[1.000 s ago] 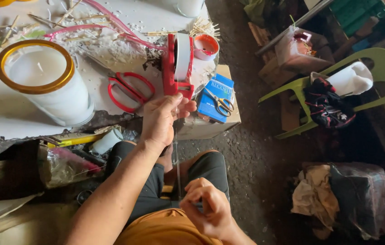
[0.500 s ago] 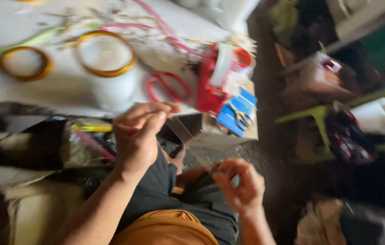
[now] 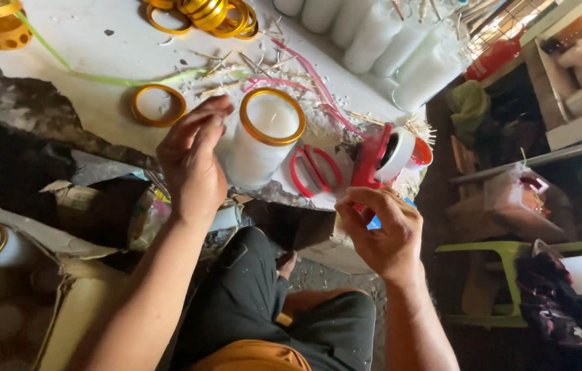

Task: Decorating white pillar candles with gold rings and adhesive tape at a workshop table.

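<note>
Loose gold rings lie scattered on the white tabletop, within easy reach for fitting. The left hand is raised just beside the candle, fingers curved and drawn together near the thumb; whether they pinch anything I cannot tell. The candle stands upright near the tabletop's front edge, already wearing a gold ring round its rim, close to the body so both hands can work it. Red scissors lie flat just beside it, then a red tape dispenser. The right hand hovers below the dispenser, fingers curled inward, perhaps pinching something small; it is hidden.
</note>
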